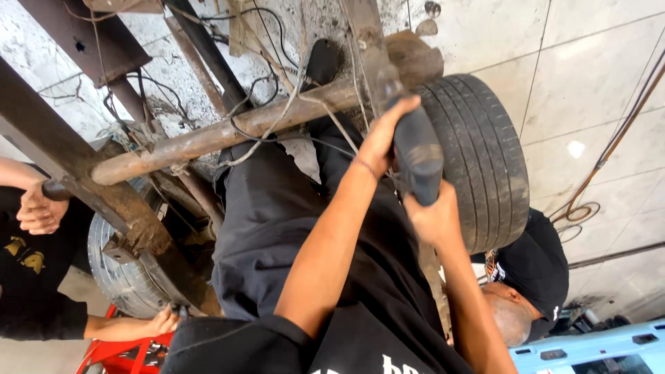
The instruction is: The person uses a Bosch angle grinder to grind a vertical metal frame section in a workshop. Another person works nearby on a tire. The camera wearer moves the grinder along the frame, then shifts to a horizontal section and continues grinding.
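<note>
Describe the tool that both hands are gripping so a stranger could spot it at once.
Start at the black tyre on the right, under the rusty vehicle frame. Just left of its tread, the dark power tool points up at the rusty axle tube. It alone is held by two hands, left hand above, right hand below.

I see a dark grey power tool point(418, 156), its thick body held upright and slightly tilted, clasped between my left grip point(383, 138) near its top and my right grip point(433, 220) beneath, nose pressed against a rusty axle beam point(228, 131).
</note>
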